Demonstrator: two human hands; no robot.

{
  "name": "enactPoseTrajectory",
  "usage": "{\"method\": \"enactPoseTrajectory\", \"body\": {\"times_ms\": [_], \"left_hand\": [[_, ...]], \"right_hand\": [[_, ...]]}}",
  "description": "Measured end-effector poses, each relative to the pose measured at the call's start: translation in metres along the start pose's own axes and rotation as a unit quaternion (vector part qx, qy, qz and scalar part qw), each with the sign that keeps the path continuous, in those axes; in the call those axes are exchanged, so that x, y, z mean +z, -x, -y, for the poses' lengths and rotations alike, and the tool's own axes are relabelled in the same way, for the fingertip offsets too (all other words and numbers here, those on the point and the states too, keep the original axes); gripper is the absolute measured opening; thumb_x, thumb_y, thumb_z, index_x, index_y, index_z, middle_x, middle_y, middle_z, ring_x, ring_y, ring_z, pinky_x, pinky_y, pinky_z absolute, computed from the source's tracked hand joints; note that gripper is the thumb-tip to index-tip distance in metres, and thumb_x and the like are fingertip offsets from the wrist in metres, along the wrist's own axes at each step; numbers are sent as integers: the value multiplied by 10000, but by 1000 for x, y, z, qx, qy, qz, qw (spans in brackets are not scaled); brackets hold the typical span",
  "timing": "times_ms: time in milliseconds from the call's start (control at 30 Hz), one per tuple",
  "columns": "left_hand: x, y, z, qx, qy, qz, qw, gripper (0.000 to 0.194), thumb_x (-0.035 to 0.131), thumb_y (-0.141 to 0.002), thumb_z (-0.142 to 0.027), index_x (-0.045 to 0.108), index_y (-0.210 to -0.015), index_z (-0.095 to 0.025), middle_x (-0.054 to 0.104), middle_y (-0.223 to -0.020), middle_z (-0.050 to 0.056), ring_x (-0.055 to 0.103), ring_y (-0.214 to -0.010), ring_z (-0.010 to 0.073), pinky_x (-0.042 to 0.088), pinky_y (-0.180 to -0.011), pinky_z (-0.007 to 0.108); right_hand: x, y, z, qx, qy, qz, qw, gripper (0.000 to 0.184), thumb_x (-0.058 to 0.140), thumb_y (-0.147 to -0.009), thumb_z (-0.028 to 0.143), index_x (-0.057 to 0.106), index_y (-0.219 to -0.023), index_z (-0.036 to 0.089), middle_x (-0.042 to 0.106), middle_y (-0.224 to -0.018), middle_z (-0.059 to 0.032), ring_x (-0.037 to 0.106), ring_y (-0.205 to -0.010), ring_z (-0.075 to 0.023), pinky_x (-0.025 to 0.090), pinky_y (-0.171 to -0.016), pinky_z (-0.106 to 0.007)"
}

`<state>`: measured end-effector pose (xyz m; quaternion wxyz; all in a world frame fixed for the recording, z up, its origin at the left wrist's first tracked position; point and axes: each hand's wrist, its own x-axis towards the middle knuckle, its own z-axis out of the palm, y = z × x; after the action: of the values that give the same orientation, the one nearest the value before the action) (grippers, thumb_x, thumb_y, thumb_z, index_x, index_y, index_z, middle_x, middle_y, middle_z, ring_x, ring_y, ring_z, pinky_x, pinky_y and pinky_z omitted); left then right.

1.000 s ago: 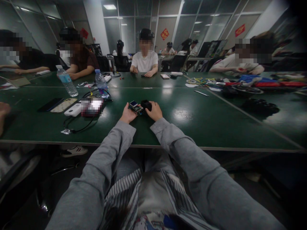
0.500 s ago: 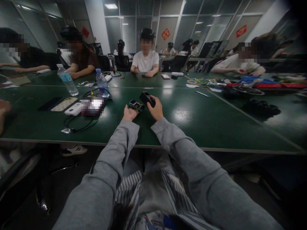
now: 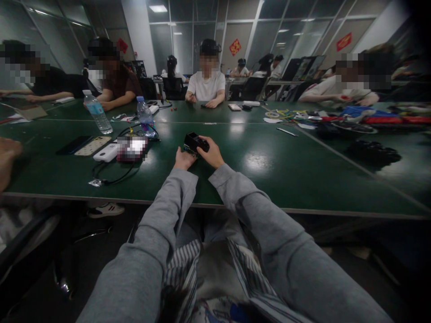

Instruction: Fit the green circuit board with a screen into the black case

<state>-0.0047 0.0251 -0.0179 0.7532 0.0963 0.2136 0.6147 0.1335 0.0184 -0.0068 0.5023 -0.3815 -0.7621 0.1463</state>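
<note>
My left hand (image 3: 184, 159) is palm up above the green table and supports a small circuit board (image 3: 193, 154). Most of that board is hidden under a black plastic case (image 3: 196, 142). My right hand (image 3: 212, 152) grips the case from the right, its thumb and fingers wrapped round the sides. The case sits over the board; whether the two touch or fit together I cannot tell.
To the left lie phones (image 3: 92, 146), a white power bank (image 3: 107, 153) and a black cable (image 3: 117, 179). Two water bottles (image 3: 98, 112) stand behind them. A pen (image 3: 287, 132) and bundled cables (image 3: 286, 115) lie to the right. People sit around the table (image 3: 262, 188).
My right hand has brought the black case left and over the circuit board, covering its screen. My left hand stays almost in place with the board.
</note>
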Motion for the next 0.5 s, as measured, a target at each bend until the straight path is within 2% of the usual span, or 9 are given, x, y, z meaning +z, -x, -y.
{"method": "enactPoseTrajectory", "body": {"times_ms": [233,400,500], "left_hand": [[0,-1,0,-5,-8,-17,1000,640,138,-968,-530,544,-1281,-147,685,-1083,158,655,-1018,255,515,-879,420],[5,2,0,5,2,-16,1000,638,133,-979,-479,532,-1315,-112,690,-1099,168,662,-1010,260,498,-915,428],[7,3,0,15,13,-24,1000,647,148,-981,-481,529,-1322,-85,698,-1073,171,671,-980,250,496,-925,403]], "right_hand": [[5,-2,-6,-14,3,14,1000,474,584,-774,247,544,-1245,207,608,-1247,-96,559,-1166,-260,418,-1044,-449],[10,-1,-26,-48,3,110,993,595,626,-702,228,508,-1279,140,582,-1250,-153,540,-1192,-284,388,-1069,-466],[13,2,-35,-57,-1,120,991,666,624,-692,227,449,-1329,141,537,-1309,-165,503,-1246,-284,358,-1095,-474]]}}
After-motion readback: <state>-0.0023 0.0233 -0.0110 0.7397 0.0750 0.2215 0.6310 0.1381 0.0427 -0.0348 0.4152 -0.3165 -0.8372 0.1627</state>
